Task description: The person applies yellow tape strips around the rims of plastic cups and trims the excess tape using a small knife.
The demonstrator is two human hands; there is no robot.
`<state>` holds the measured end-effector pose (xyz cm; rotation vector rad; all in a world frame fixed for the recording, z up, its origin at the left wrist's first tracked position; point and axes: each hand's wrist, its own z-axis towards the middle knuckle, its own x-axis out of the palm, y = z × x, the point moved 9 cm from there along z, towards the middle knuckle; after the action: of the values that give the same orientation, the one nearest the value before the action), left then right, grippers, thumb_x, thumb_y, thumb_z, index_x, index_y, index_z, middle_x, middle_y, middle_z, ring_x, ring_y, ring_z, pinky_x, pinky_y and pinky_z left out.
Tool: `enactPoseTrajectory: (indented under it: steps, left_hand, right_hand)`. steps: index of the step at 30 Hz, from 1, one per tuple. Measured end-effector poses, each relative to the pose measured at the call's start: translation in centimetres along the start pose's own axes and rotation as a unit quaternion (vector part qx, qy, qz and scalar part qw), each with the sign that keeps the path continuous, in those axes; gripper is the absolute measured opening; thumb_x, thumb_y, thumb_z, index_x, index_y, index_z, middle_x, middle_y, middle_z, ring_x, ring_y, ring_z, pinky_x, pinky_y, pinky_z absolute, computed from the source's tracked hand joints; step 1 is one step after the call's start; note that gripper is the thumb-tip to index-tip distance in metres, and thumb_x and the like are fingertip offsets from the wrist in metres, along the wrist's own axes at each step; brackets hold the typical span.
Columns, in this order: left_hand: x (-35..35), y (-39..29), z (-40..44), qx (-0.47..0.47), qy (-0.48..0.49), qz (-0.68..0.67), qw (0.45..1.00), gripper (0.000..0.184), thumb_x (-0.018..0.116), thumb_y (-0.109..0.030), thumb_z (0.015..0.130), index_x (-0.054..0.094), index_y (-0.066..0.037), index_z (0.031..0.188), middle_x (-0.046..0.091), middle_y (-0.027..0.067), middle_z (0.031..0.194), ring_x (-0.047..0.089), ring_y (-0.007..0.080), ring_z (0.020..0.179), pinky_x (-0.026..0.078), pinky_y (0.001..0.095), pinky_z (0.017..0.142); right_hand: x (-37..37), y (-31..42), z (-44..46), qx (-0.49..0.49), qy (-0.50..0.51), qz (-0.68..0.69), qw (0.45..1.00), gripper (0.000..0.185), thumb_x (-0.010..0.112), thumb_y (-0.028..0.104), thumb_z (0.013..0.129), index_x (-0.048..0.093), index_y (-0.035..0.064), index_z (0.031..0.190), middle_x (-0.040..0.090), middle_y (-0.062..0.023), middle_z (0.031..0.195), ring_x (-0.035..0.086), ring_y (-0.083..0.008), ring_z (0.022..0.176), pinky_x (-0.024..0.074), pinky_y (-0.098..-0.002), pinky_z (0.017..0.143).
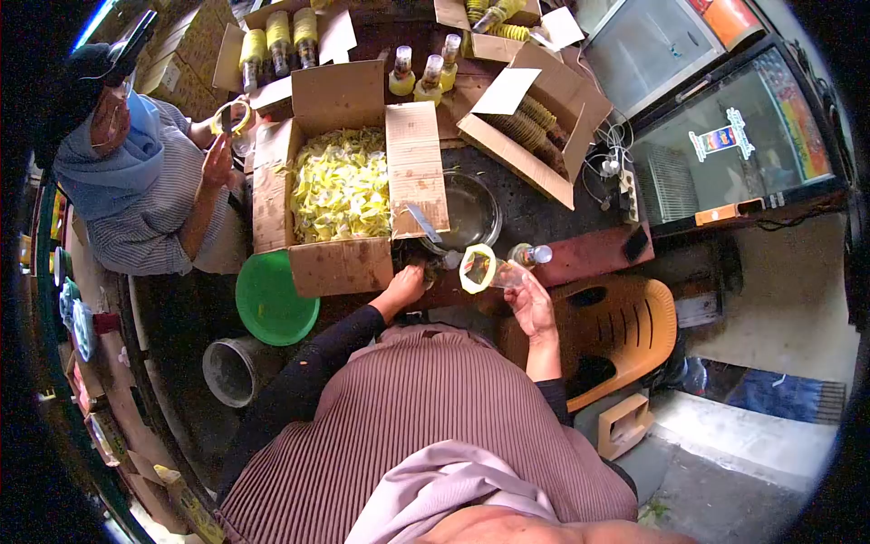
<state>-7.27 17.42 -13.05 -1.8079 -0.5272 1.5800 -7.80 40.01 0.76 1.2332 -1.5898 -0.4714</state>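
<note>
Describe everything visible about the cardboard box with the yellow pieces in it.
The box is plain brown cardboard, open at the top, with its four flaps folded outward. Dark smudges mark the right and near flaps. Small, crumpled-looking yellow and whitish pieces fill much of it; their material is unclear. It is beside a round bowl. A flat, metallic-looking strip overlaps the right flap in view; contact cannot be told.

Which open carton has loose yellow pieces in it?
The carton by the left hand, between the green basin and the round bowl. The carton right of the bowl holds neat rows instead.
</note>
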Motion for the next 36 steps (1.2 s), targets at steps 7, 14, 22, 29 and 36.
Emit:
enactPoseTrajectory:
  steps: [7,14,22,29,36]
  left_hand:
    - [0.6,1.5,0.0,-0.071,0.002,0.002,0.997,0.015,0.056,-0.002,0.069,0.054,0.004,0.082,0.057,0.0235,0.086,0.056,0.0404,0.088,0.047,0.0472,0.078]
    - [-5.5,-2.9,-0.7,-0.002,0.004,-0.061,0.998,0.077,0.064,-0.004,0.066,0.027,0.014,0.132,0.043,0.0340,0.127,0.042,0.0454,0.121,0.039,0.0438,0.101]
    - [-15.7,-12.8,-2.2,0.079,-0.001,-0.438,0.895,0.092,0.087,-0.025,0.065,0.035,-0.002,0.137,0.038,0.0132,0.141,0.034,0.0210,0.132,0.028,0.0364,0.109]
    - [-19.5,-12.4,-3.1,0.077,-0.078,-0.320,0.941,0.048,0.077,-0.015,0.074,0.055,-0.001,0.114,0.064,0.0095,0.103,0.061,0.0156,0.095,0.048,0.0301,0.087]
    - [-17.3,-12.1,-4.5,0.074,-0.040,-0.189,0.978,0.050,0.073,-0.025,0.075,0.052,-0.003,0.114,0.062,0.0169,0.104,0.061,0.0341,0.096,0.049,0.0401,0.082]
  right_hand:
    - [1.6,-1.5,0.8,0.027,0.036,0.093,0.995,0.043,0.044,0.021,0.098,0.041,-0.0006,0.135,0.060,-0.0099,0.116,0.061,-0.0140,0.085,0.0516,-0.0266,0.076]
    - [3.5,-2.8,1.9,0.080,0.071,0.173,0.979,0.043,0.044,0.026,0.098,0.045,-0.0001,0.132,0.064,-0.0098,0.109,0.062,-0.0153,0.084,0.0536,-0.0275,0.072]
    - [9.3,-7.5,3.4,0.168,0.165,0.154,0.960,0.039,0.041,0.025,0.099,0.046,-0.0005,0.127,0.062,-0.0102,0.111,0.062,-0.0180,0.091,0.0524,-0.0318,0.079]
    - [10.4,-4.5,6.0,-0.041,0.118,-0.282,0.951,0.034,0.047,0.029,0.099,0.055,0.0041,0.121,0.062,-0.0031,0.105,0.059,-0.0088,0.084,0.0480,-0.0254,0.075]
    - [16.6,0.3,3.7,-0.184,0.184,-0.448,0.855,0.049,0.075,0.022,0.079,0.056,0.0047,0.120,0.056,-0.0054,0.101,0.057,-0.0127,0.085,0.0484,-0.0273,0.075]
